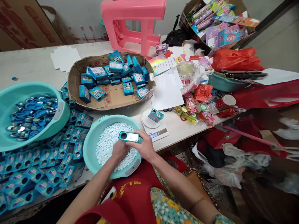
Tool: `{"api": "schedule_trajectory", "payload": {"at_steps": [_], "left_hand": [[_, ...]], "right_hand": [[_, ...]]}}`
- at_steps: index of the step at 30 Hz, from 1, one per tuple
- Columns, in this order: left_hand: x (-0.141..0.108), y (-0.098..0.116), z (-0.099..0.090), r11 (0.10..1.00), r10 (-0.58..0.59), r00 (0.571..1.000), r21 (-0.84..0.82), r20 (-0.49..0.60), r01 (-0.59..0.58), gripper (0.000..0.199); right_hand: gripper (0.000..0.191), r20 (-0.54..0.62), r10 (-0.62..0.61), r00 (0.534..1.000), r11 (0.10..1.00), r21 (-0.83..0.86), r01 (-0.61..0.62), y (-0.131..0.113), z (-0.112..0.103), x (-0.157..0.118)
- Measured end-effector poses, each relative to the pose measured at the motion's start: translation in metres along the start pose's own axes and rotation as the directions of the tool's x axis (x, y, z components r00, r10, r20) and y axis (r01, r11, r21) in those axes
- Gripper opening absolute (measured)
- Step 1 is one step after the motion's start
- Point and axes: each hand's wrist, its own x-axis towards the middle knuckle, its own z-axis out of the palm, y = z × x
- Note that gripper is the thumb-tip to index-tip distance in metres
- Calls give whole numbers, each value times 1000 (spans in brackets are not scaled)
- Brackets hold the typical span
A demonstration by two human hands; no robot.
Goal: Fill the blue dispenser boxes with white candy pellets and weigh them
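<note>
A turquoise basin (90, 152) of white pellets (106, 141) sits at the near edge of the table (178, 132). Rows of blue boxes (78, 134) crowd its left rim; a narrow gap parts it from the scale (161, 133) at right (itself bearing a box (156, 115)). The right hand (146, 147) grips a holed blue box (133, 137) above the pellets. The left hand (119, 151) lies low in the basin, fingers hidden, their closure impossible to tell.

A small blue box (129, 137) is being held with its pale narrow face turning up, showing a round dark hole near one end. Beneath it, small white pellets (105, 145) are lying loosely in a turquoise basin (89, 146).
</note>
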Motion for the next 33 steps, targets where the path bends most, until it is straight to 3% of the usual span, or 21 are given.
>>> {"api": "schedule_trajectory", "payload": {"at_steps": [2, 3, 4, 6, 8, 9, 11, 13, 16, 20, 28, 33], "left_hand": [[-7, -15, -8, 974, -84, 993, -215, -85, 64, 25], [-10, -19, -15, 908, -166, 977, -408, -130, 100, 25], [-13, -20, -23, 779, -261, 954, -616, -149, 117, 27], [-20, -14, -43, 387, -398, 912, -919, -99, 69, 29], [-27, -2, -66, 39, -398, 916, -999, -47, -34, 27], [-31, 5, -77, -75, -363, 930, -993, -58, -91, 24], [-35, 15, -93, -189, -307, 942, -962, -134, -199, 19], [-36, 21, -101, -211, -324, 916, -926, -237, -314, 16], [-33, 21, -103, -157, -383, 856, -889, -348, -431, 15], [-29, 19, -103, -59, -469, 813, -906, -345, -419, 19], [-32, 31, -112, -124, -417, 850, -906, -322, -404, 23], [-32, 28, -109, -75, -371, 870, -923, -325, -377, 21]], "right_hand": [[37, 14, 5, 1000, 999, -37, -5, 10, 3, 0], [38, 19, 8, 1000, 998, -58, -7, 15, 4, 0], [38, 25, 6, 1000, 997, -78, -4, 19, 6, -1], [38, 45, -8, 999, 994, -113, 13, 27, 12, -4], [37, 74, -20, 997, 987, -158, 31, 32, 21, -7], [37, 96, -23, 995, 982, -186, 41, 34, 26, -9], [36, 157, -26, 987, 969, -239, 63, 35, 37, -12], [34, 214, -29, 976, 961, -264, 87, 32, 45, -13], [34, 230, -39, 972, 961, -257, 99, 24, 51, -13], [33, 217, -43, 975, 965, -245, 97, 15, 50, -12], [32, 218, -11, 976, 978, -199, 56, 10, 46, -10], [33, 220, -5, 976, 985, -165, 42, 10, 46, -6]]}}
